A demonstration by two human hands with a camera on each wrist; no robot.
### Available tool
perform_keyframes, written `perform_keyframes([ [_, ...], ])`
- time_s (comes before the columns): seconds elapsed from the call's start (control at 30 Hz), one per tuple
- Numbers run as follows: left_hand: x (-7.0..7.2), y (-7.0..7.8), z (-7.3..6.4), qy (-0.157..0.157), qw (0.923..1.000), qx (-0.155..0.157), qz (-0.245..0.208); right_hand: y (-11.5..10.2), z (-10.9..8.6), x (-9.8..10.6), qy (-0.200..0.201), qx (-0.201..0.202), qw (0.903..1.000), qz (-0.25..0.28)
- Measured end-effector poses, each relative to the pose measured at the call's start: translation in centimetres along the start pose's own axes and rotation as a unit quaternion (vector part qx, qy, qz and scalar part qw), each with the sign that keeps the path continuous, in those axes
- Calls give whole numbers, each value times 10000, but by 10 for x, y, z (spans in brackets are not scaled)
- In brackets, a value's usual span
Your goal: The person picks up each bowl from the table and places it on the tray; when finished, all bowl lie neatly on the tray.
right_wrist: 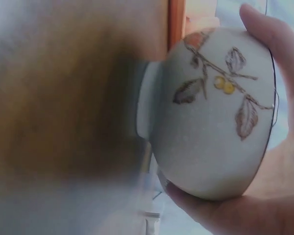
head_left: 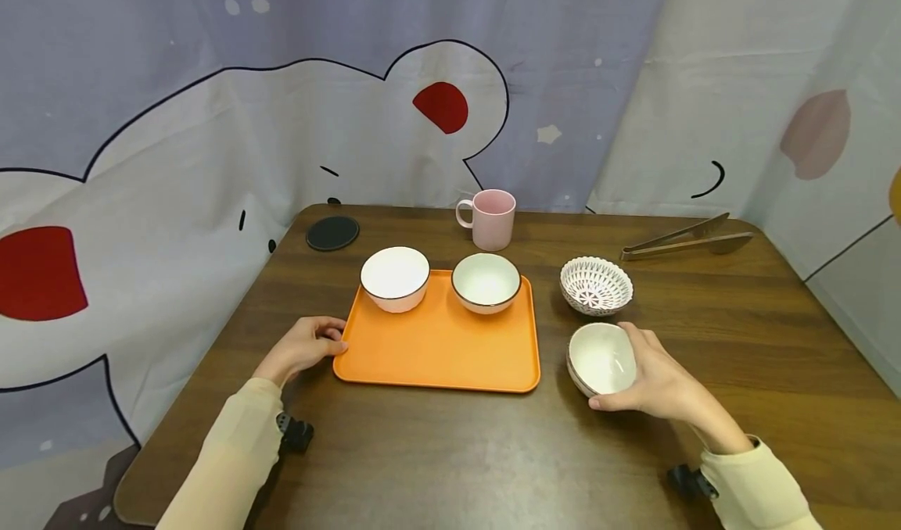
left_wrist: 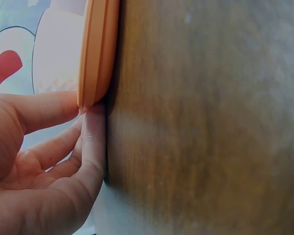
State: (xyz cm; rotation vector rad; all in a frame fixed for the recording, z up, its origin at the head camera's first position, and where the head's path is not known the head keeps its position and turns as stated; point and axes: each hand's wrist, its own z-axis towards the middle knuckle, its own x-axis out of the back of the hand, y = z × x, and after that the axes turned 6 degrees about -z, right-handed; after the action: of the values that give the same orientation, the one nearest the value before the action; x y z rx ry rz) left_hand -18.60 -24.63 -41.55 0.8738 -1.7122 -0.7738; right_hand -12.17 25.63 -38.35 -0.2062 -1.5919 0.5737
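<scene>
My right hand (head_left: 658,377) grips a white bowl (head_left: 601,358) by its rim, thumb at the near side and fingers at the far side. A branch with leaves and yellow berries decorates the outside of this bowl (right_wrist: 215,112) in the right wrist view. It looks tilted, its foot apparently off the table. At the left edge of an orange tray (head_left: 436,350), my left hand (head_left: 306,348) pinches the rim between thumb and fingers. On the tray's back part sit a white bowl (head_left: 396,276) at left and a dark-rimmed pale bowl (head_left: 486,280) at right.
Behind the held bowl stands a patterned openwork bowl (head_left: 596,286). Metal tongs (head_left: 686,241) lie at the back right. A pink mug (head_left: 493,219) stands behind the tray, and a black round coaster (head_left: 332,233) lies at the back left of the wooden table (head_left: 436,460).
</scene>
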Motion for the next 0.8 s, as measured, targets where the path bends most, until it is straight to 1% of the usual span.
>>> perform_keyframes([
  [0.17,0,1,0,6,10000,24,-26,0,-1,-4,209,-150,9997,22],
  [0.27,0,0,0,-5,10000,49,-32,-1,-2,-6,275,-164,9995,36],
  [0.53,0,-1,-1,14,9999,111,-29,-12,-4,-5,293,-88,9994,132],
  [0.8,0,-1,2,32,9999,162,-37,-23,-3,-1,325,91,9993,131],
])
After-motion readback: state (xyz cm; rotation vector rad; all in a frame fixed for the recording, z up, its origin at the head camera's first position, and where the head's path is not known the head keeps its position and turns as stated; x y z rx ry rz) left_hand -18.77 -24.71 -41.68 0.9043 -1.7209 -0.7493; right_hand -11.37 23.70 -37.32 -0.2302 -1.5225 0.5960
